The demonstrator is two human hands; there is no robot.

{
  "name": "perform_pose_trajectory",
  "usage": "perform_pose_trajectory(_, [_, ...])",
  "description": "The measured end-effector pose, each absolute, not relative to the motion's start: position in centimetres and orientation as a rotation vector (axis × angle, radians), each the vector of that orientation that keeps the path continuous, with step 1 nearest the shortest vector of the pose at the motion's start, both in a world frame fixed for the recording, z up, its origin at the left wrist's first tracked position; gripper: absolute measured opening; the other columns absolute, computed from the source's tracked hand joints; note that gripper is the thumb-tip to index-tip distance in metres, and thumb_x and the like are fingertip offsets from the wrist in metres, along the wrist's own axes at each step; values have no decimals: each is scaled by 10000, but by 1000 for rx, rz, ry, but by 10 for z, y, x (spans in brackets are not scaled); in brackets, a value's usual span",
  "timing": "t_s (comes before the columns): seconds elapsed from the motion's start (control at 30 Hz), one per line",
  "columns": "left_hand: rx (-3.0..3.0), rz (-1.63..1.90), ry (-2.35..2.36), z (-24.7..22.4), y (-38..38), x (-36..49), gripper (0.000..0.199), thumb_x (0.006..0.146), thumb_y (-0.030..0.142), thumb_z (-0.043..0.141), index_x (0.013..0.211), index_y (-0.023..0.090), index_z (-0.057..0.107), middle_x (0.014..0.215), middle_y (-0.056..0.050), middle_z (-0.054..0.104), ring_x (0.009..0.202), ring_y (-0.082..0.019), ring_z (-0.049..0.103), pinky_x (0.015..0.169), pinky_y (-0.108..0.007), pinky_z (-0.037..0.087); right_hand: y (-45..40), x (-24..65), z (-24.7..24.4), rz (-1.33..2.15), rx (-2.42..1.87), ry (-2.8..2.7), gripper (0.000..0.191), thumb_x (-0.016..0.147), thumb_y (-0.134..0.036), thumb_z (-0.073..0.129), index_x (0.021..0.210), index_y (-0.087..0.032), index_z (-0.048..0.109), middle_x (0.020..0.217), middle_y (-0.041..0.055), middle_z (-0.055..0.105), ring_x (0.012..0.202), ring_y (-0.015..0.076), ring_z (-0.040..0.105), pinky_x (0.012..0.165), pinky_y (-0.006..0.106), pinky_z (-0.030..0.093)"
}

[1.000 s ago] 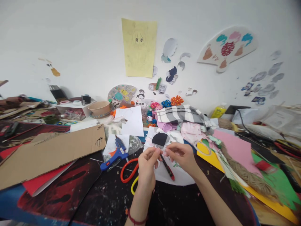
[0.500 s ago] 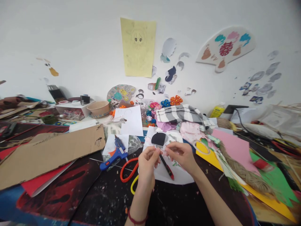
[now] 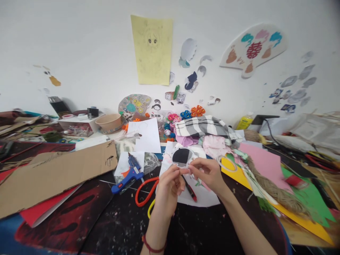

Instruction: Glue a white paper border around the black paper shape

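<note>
My left hand (image 3: 167, 189) has its index finger stretched toward the right, the other fingers loosely curled. At its tip, my right hand (image 3: 208, 174) pinches with thumb and index finger. A small pale scrap seems to lie between the fingertips, too small to name. Just beyond sits a round black and grey cutout (image 3: 181, 155). Under the hands lies a white paper sheet (image 3: 204, 199), with a black pen-like tool with a red end (image 3: 191, 191) on it. Scissors with red and yellow handles (image 3: 140, 199) are partly hidden by my left hand.
A blue glue gun (image 3: 130, 179) and long cardboard (image 3: 61, 177) lie to the left. Folded checkered cloth (image 3: 204, 126) is behind the hands. Rightward are a tape ring (image 3: 227, 164), twine (image 3: 278, 193) and coloured paper sheets (image 3: 262, 163). A bowl (image 3: 108, 123) stands at the back.
My left fingers have loosened from a tight pinch, with the index finger now extended. My right hand still pinches close by. The view has shifted slightly.
</note>
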State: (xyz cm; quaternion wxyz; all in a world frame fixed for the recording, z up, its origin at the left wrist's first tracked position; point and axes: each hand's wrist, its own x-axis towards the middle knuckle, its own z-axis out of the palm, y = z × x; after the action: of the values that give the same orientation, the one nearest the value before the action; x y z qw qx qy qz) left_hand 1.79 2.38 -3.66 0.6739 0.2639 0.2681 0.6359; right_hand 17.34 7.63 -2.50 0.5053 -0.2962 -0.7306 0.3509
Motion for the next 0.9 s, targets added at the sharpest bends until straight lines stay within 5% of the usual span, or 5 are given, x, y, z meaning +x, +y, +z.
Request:
perform_pose_trajectory(0.27, [622, 1415, 594, -33, 21, 18, 136, 792, 256, 671, 808, 121, 684, 1053, -166, 747, 482, -86, 542, 388, -210, 197, 77, 174, -26, 908, -703, -1724, 150, 867, -326, 695, 826, -182, 700, 644, 19, 671, 490, 119, 586, 457, 238, 494])
perform_pose_trajectory(0.47, [973, 1513, 667, -37, 16, 20, 461, 866, 265, 608, 1322, 199, 626, 1367, -185, 616, 695, -162, 676, 403, -211, 308, 82, 175, -30, 971, -713, -1632, 208, 936, -384, 611, 890, -191, 672, 582, -20, 605, 449, 95, 531, 437, 214, 419])
perform_pose_trajectory(0.67, [1977, 1657, 1357, -53, 18, 31, 692, 953, 184, 517, 1574, 251, 222, 1539, -134, 443, 1306, -298, 544, 958, -420, 531, 89, 180, -36, 1034, -630, -1595, 569, 900, -695, 463, 919, -168, 678, 697, 47, 660, 457, 126, 550, 438, 265, 411])
perform_pose_trajectory(0.77, [2268, 1647, 1546, -60, 26, 35, 712, 958, 113, 479, 1586, 190, 154, 1564, -135, 404, 1423, -273, 418, 1086, -433, 455, 89, 180, -34, 1039, -648, -1578, 443, 914, -591, 551, 913, -170, 687, 619, 15, 634, 447, 116, 537, 450, 252, 417])
perform_pose_trajectory(0.9, [2236, 1879, 1691, -66, 33, 37, 591, 932, 117, 576, 1496, 174, 410, 1376, -120, 625, 1222, -245, 624, 985, -351, 513, 86, 176, -31, 1037, -688, -1564, 256, 927, -382, 628, 789, -175, 688, 542, -17, 594, 451, 94, 518, 460, 219, 411])
